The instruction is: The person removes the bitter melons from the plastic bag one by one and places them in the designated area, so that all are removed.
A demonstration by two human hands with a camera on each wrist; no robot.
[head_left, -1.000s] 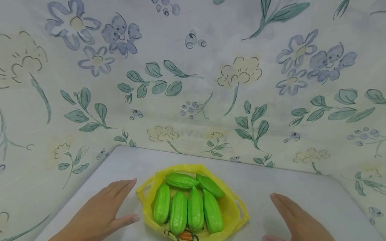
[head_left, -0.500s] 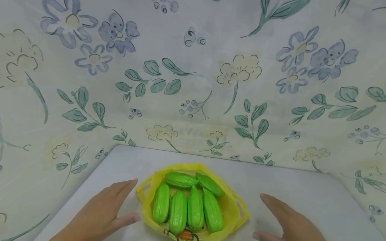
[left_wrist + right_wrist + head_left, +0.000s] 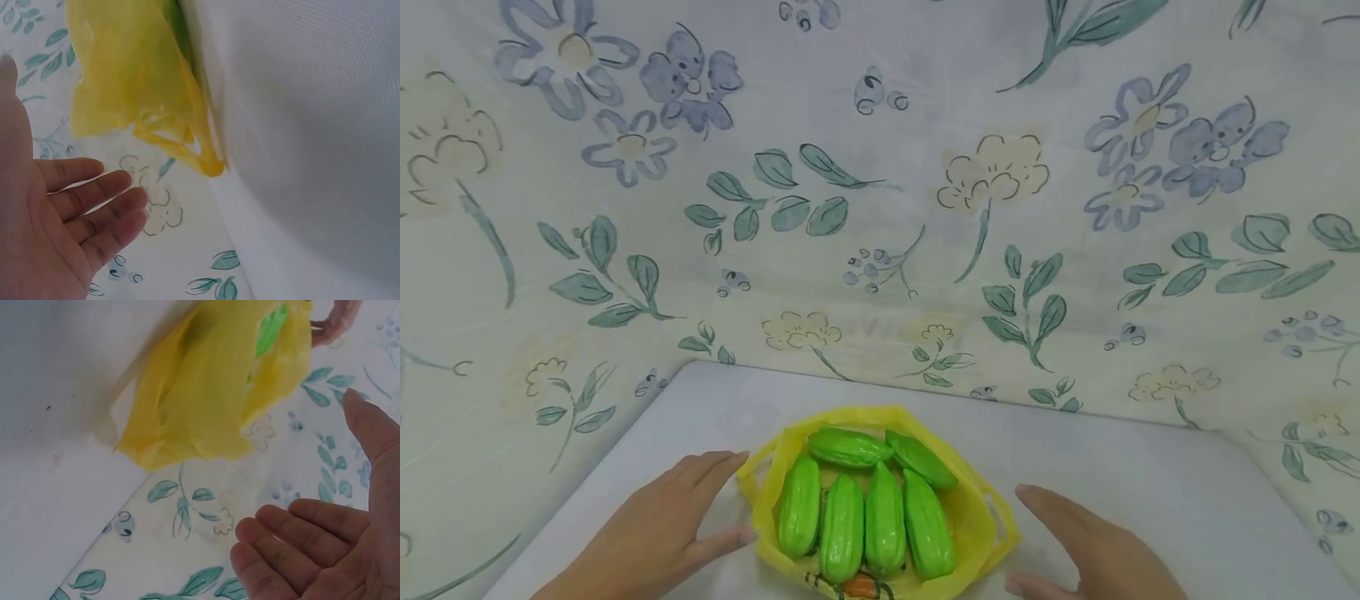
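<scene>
A: On the white table (image 3: pixel 1150 492), dead centre near the front edge, sits a yellow plastic bag (image 3: pixel 977 521), mouth spread wide, six green ridged gourds (image 3: pixel 842 525) lying inside.

B: Hands?

A: Left hand (image 3: pixel 658 533) just beside the bag's left rim, fingers straight, palm facing it, thumb tip abt touching the plastic. Holding nothing. Right hand (image 3: pixel 1093 550) mirrors it on the other side, flat, loose, a small gap to the right handle loop (image 3: pixel 1000 512). Empty too.

B: Wrist cams agree?

A: Yep. Left wrist view: fingers (image 3: pixel 94 206) relaxed, bag w/ its loop handle (image 3: pixel 187 140) just ahead, no contact. Right wrist view: open palm (image 3: pixel 331 550), yellow plastic close by, apart.

B: So which step?

A: Looks like the approach, both hands bracketing the bag, no grasp yet, I'd say.

B: Next move needs?

A: Prob. curl fingers into each handle loop, both sides together, evenly. Thin, slippery film and a loose load, so a lopsided pull could tip gourds out.
</scene>
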